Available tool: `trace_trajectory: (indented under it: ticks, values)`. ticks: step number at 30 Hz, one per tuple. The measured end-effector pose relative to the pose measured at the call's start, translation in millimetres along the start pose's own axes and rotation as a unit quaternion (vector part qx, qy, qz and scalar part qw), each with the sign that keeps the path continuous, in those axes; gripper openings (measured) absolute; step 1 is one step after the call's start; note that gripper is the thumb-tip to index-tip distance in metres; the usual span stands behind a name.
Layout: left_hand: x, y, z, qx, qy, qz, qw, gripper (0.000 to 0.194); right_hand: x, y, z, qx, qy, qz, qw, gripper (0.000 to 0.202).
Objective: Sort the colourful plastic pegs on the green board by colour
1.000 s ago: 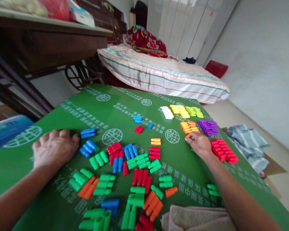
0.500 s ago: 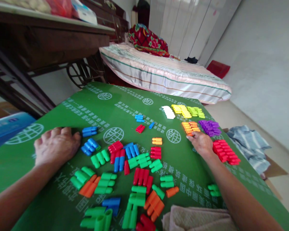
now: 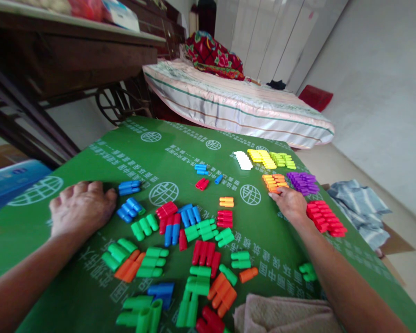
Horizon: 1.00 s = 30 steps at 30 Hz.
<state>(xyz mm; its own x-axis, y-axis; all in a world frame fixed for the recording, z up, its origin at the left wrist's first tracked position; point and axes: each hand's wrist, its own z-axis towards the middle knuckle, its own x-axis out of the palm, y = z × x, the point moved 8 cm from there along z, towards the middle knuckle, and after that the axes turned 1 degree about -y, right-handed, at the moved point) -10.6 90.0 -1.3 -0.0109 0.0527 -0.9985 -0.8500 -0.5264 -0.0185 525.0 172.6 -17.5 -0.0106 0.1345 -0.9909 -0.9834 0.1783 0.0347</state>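
My left hand (image 3: 82,206) rests palm down on the green board (image 3: 190,138), fingers spread, just left of blue bullet-shaped toy blocks (image 3: 129,187). At the right, my right hand (image 3: 290,202) pinches at the near end of a row of light orange toy blocks (image 3: 274,181); its fingertips partly hide the piece there. Beyond and beside this hand lie purple blocks (image 3: 302,183) and pinkish-red blocks (image 3: 326,218) in rows. White blocks (image 3: 243,160), yellow blocks (image 3: 261,158) and lime blocks (image 3: 283,160) stand grouped farther back.
Loose green blocks (image 3: 201,229), red blocks (image 3: 204,254) and dark orange blocks (image 3: 222,294) are scattered over the near middle. A folded beige cloth (image 3: 284,314) lies at the front edge. Behind the board stands a bed (image 3: 229,108); a wooden sewing table (image 3: 72,60) is at the left.
Almost nothing differs. My right hand stays at the light orange row with its fingers pinched, and the view has shifted very slightly.
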Motion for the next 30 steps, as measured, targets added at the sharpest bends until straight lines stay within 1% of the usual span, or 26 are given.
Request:
trace_trajectory:
  ticks: [5,10,12,15,18,22,24,27,30]
  values:
    - [-0.3,-0.5,0.3,0.0,-0.001,0.002,1.0,0.073,1.4,-1.2,0.9,0.0,-0.009,0.003,1.0,0.034]
    - [-1.2,-2.3,-1.4,0.001,0.0,0.0,1.0,0.074,1.4,-1.3,0.7,0.004,-0.001,0.018,1.0,0.034]
    - [-0.8,-2.1,-1.3,0.0,0.001,0.002,1.0,0.073,-0.3,-2.1,-0.5,0.005,-0.001,0.04,0.999,0.033]
    - [-0.8,-1.7,-0.8,0.001,-0.001,0.003,1.0,0.072,-3.8,-8.7,-2.3,0.016,-0.004,0.114,0.993,0.031]
    - [-1.5,-2.6,-1.3,0.005,0.0,-0.001,1.0,0.072,-11.1,-22.3,-3.4,0.034,-0.018,0.17,0.985,0.03]
    - [-2.3,-2.6,-3.0,-0.001,0.007,0.002,1.0,0.071,-29.0,-44.1,-8.3,0.067,-0.052,0.216,0.973,0.027]
    - [-2.3,-2.6,-3.0,-0.001,0.007,0.004,1.0,0.071,-37.4,-49.8,-13.7,0.066,-0.059,0.238,0.967,0.029]
    - [-2.0,-2.1,-1.8,-0.001,0.003,0.007,1.0,0.071,-46.0,-50.0,-26.8,0.048,-0.06,0.284,0.956,0.037]
    - [-1.9,-1.4,-1.0,-0.006,0.0,0.0,1.0,0.071,-47.0,-40.0,-45.2,0.022,-0.038,0.336,0.941,0.039]
